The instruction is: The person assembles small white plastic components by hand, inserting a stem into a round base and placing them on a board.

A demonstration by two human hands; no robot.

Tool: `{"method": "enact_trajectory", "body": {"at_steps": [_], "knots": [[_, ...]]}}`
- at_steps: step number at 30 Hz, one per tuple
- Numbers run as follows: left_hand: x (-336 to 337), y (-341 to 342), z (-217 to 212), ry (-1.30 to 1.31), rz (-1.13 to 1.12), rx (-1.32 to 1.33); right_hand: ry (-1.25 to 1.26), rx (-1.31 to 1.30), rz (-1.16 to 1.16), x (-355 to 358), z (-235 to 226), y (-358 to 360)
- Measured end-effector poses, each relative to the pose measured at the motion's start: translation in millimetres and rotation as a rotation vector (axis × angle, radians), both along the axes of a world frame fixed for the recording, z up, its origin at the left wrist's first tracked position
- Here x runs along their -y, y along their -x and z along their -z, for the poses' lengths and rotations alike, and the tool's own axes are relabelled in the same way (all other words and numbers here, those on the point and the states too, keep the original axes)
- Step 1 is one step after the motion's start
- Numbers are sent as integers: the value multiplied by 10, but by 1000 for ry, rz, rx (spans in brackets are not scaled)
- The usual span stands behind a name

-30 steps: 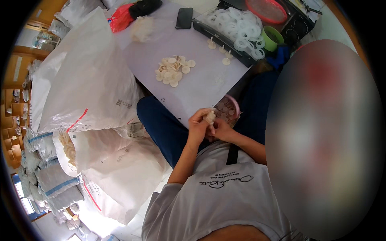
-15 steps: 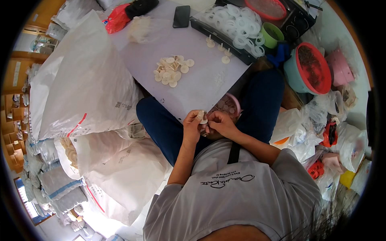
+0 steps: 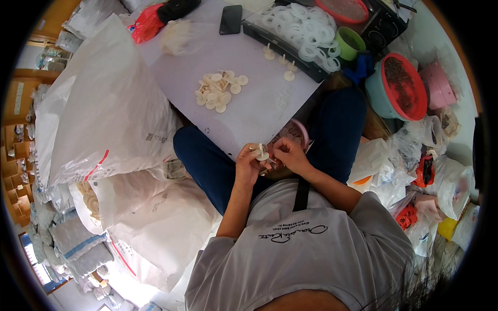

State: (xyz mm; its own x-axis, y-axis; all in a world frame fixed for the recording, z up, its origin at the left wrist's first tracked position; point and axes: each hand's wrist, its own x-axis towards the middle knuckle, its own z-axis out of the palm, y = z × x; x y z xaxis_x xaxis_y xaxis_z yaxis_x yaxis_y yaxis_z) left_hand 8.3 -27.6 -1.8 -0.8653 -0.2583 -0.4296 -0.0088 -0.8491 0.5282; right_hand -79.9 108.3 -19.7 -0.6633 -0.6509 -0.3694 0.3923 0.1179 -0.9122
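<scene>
My left hand (image 3: 248,165) is closed on a cream disc with a short stem (image 3: 263,155), held above my lap by the table's near corner. The disc's flat face and upright stem show between thumb and fingers. A thin pale bit sticks out below it. Just to the right, my right hand (image 3: 292,156) has its fingertips pinched together, a small gap from the disc. Whatever they hold is too small to tell. A pile of similar stemmed discs (image 3: 220,92) lies on the pale table (image 3: 244,116), and several more stand near the tray.
A black tray (image 3: 282,49) heaped with white rings (image 3: 306,31) is at the far right of the table. A phone (image 3: 231,19) lies beside it. Under the table edge sits a pink bowl (image 3: 305,129). Big white sacks (image 3: 109,114) crowd the left; a red-rimmed bucket (image 3: 381,98) stands right.
My right hand has drawn slightly right, away from my left. The disc in my left hand now shows more plainly, its stem upright. The whole view has shifted a little.
</scene>
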Motion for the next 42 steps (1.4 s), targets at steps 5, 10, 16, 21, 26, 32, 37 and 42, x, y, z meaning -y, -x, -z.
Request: {"method": "enact_trajectory", "body": {"at_steps": [5,10,16,21,26,32,37,42], "knots": [[-60,13,7,103,-16,47,-192,-475,121,20,-4,301],[-71,33,5,86,38,25,-347,-641,67,90,16,530],[-66,24,51,33,64,-36,-472,-773,2,200,-28,632],[-37,22,35,-122,73,-48,-530,-880,-29,260,17,660],[-84,33,25,243,168,164,-577,-946,-55,304,33,654],[-16,184,-83,1417,64,278,-607,-1002,-126,262,-15,641],[674,595,70,1336,-333,444,-578,-1034,-150,239,9,647],[1075,719,561,1412,-464,550,-490,-1030,-135,254,79,640]]}}
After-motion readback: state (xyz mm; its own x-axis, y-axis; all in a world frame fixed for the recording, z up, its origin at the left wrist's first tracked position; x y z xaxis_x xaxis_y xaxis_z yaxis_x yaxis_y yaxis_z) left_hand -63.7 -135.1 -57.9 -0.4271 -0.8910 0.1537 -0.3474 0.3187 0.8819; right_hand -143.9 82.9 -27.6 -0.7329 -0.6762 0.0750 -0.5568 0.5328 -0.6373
